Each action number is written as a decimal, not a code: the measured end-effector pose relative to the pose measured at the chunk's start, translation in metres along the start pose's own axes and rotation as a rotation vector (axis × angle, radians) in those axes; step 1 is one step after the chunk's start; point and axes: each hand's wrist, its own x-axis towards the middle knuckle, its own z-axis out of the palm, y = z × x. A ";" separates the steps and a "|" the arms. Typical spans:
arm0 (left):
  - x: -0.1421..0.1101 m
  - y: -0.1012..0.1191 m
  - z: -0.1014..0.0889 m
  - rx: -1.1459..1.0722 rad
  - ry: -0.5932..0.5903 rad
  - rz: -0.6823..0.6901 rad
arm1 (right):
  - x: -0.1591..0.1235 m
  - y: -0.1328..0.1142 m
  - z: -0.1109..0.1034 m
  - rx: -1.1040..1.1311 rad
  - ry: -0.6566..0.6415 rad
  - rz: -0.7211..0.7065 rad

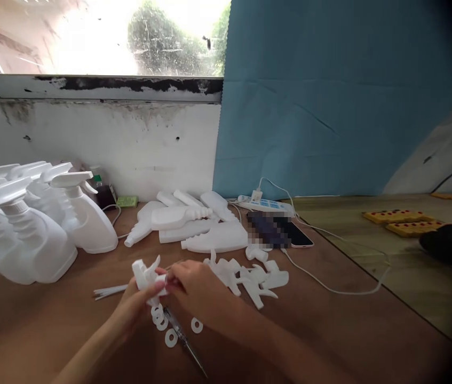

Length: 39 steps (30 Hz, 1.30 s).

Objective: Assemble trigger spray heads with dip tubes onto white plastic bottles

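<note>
Standing bottles: in the head view, white spray bottles [95, 224] crowd the left side of the brown table [29, 325], upright with spray tops on; their walls hide what is inside.
Lying bottles: white bottles [220, 237] heaped on their sides near the wall, some necks bare; contents cannot be told.
Dark bottle: a small dark bottle [105, 196] with a green cap stands behind the spray bottles.
Spray head: a white spray head [141, 273] is in the left hand [140, 295], raised above the table, between thumb and fingers.
Around the hands: white rings [171, 338] and a screwdriver [181, 336] lie below; thin tubes [110, 291] lie left, loose spray heads [255, 280] right.
Left hand: closed round the spray head, thumb on top, forearm reaching from bottom left.
Right hand: fingers [175, 277] of the right hand [193, 278] bunched narrow at the spray head's near end, back up; whether they grip cannot be told.
</note>
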 end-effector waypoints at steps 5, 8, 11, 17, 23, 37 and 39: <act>-0.009 -0.010 -0.014 0.154 0.095 0.000 | 0.003 0.006 0.039 -0.131 0.064 -0.153; -0.012 -0.006 -0.017 0.173 -0.024 0.011 | -0.001 0.001 0.038 -0.135 0.105 -0.176; -0.014 0.000 -0.018 0.170 -0.220 0.057 | -0.008 -0.005 0.027 -0.106 0.070 -0.235; -0.026 0.023 -0.020 0.375 -0.326 0.196 | -0.014 -0.021 0.004 -0.018 0.034 -0.216; -0.033 0.024 -0.019 0.387 -0.399 0.312 | -0.016 -0.045 -0.017 0.054 -0.084 -0.073; -0.090 0.053 0.005 0.447 0.049 0.648 | -0.025 -0.070 -0.050 0.352 -0.170 0.070; -0.102 0.046 -0.012 0.335 0.171 0.600 | -0.025 -0.069 -0.052 0.360 -0.181 0.050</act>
